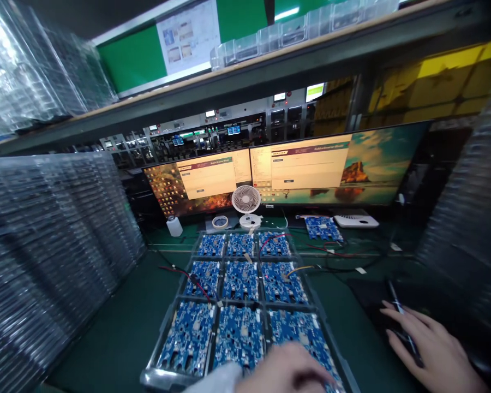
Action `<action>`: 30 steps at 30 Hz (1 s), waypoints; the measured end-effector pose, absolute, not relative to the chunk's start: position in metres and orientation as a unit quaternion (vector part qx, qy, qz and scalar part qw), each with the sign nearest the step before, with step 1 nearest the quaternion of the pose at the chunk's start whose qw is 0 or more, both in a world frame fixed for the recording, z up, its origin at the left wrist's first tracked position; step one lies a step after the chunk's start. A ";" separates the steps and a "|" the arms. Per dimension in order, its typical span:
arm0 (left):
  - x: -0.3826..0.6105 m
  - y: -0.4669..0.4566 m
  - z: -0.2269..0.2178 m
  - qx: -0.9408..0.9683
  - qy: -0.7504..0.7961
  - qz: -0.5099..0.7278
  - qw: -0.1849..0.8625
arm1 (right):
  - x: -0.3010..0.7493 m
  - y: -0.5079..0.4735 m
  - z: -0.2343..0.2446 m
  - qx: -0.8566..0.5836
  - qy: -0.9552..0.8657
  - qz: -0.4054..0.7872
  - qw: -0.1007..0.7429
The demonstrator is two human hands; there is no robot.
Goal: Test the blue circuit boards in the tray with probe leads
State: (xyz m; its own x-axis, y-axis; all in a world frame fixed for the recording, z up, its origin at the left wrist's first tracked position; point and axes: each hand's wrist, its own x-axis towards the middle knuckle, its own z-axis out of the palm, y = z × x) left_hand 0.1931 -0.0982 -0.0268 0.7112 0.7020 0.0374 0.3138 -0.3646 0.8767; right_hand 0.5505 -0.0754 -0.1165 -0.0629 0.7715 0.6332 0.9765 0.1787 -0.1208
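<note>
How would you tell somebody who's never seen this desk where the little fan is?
Find the two wide screens side by side at the back of the desk. Right in front of where they meet stands the little fan. It is round and white with a grille, upright on a stand, while the tape roll beside it lies flat and the bottle is plain.
</note>
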 end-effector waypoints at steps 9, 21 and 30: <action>0.038 -0.014 -0.043 0.594 0.733 0.298 0.145 | 0.551 -0.074 -0.114 -0.603 -0.718 -0.122 0.327; 0.060 0.002 -0.048 0.542 0.715 0.374 0.233 | 0.551 -0.078 -0.111 -0.598 -0.717 -0.122 0.338; 0.091 0.014 -0.035 0.540 0.613 0.463 0.345 | 0.554 -0.079 -0.114 -0.602 -0.715 -0.108 0.339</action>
State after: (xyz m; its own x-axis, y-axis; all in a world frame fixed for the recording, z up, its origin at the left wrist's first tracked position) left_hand 0.0906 0.0139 -0.0351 -0.1801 0.9806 0.0770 0.3421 -0.0109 0.9396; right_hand 0.5536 -0.0792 -0.1142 -0.0445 0.7871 0.6152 0.9339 0.2514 -0.2541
